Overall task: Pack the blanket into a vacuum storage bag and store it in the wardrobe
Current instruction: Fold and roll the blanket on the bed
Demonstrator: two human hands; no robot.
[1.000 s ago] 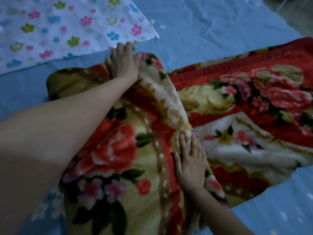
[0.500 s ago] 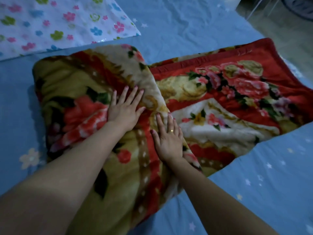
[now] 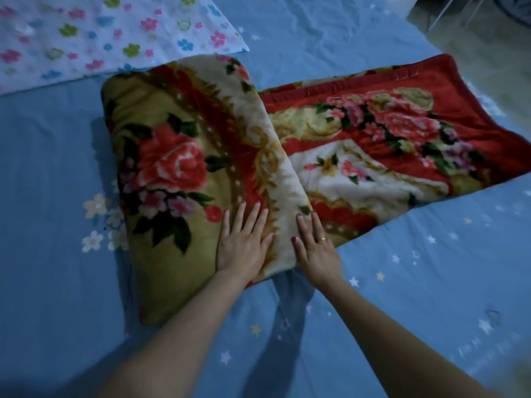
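A thick blanket (image 3: 184, 156) with red roses on gold and red lies on the blue bed. Its left half is folded over into a fat pad, and its right half (image 3: 388, 145) lies flat in a single layer. My left hand (image 3: 244, 242) presses flat on the near end of the folded pad, fingers straight and spread. My right hand (image 3: 314, 248), with a ring, lies flat along the fold's edge where the pad meets the flat layer. A white vacuum storage bag (image 3: 86, 38) printed with coloured flowers lies flat at the top left, apart from the blanket.
A blue bedsheet (image 3: 402, 297) with small stars covers the bed all around. The bed's edge runs along the top right, with pale floor (image 3: 474, 33) beyond it.
My left hand slid from the far end of the folded pad back to its near end. My right hand drew back along the fold edge. The view pulled back.
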